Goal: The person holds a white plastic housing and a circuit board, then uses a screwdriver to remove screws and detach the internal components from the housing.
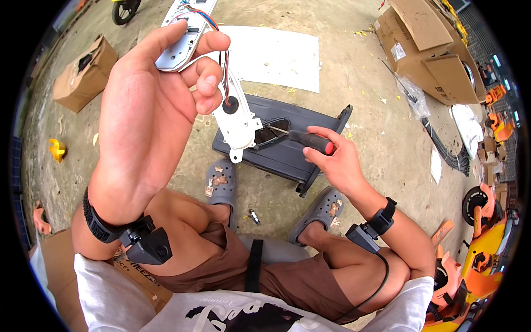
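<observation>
My left hand (146,119) is raised at the left, its thumb and fingers closed on the edge of a pale circuit panel (176,54). Coloured wires (225,83) run from this panel down to a black round grommet in a long white plastic housing (237,133). The housing lies on a dark grey plastic panel (315,113). In my right hand (344,165) is a screwdriver (310,142) with a black and red handle. Its shaft points left, over a black oval part (268,134) beside the housing. Whether the tip touches anything is unclear.
A white sheet (282,58) lies on the concrete beyond the dark panel. Cardboard boxes stand at the left (83,74) and far right (412,50). A black cable bundle (448,152) and orange-yellow parts (481,249) lie at the right. A small object (254,216) sits between my feet.
</observation>
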Available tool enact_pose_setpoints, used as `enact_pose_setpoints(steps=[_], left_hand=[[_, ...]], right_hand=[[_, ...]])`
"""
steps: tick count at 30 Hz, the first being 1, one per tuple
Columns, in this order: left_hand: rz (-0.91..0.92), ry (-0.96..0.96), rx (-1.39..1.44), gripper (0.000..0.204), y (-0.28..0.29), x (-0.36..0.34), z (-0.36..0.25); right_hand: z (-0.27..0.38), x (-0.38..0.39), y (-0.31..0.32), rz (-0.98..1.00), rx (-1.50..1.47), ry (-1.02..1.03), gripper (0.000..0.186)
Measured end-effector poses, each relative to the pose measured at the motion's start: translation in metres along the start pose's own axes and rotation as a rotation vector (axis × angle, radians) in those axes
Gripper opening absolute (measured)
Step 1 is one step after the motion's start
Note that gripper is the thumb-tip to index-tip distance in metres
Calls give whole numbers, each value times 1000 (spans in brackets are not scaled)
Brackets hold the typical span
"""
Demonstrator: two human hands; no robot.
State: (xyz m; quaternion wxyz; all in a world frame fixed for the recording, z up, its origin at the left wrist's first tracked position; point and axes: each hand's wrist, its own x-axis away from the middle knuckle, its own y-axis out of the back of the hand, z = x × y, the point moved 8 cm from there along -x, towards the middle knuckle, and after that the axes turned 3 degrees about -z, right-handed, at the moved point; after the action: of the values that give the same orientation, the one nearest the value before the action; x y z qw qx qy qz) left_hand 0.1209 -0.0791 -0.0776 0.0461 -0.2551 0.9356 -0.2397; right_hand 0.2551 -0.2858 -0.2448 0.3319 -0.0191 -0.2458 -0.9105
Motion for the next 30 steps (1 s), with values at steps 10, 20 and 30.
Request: enact_pose_setpoints(steps=[10,20,30], left_hand=[[10,5,24,24,1,-1,1],[-137,28,2,22,15,-3,10],[-171,107,-44,17,11,-6,27]], right_hand=[[3,0,-1,-7,-7,34,41],[25,17,33,-91,-320,7,36],[75,47,107,-287,-606,253,38]])
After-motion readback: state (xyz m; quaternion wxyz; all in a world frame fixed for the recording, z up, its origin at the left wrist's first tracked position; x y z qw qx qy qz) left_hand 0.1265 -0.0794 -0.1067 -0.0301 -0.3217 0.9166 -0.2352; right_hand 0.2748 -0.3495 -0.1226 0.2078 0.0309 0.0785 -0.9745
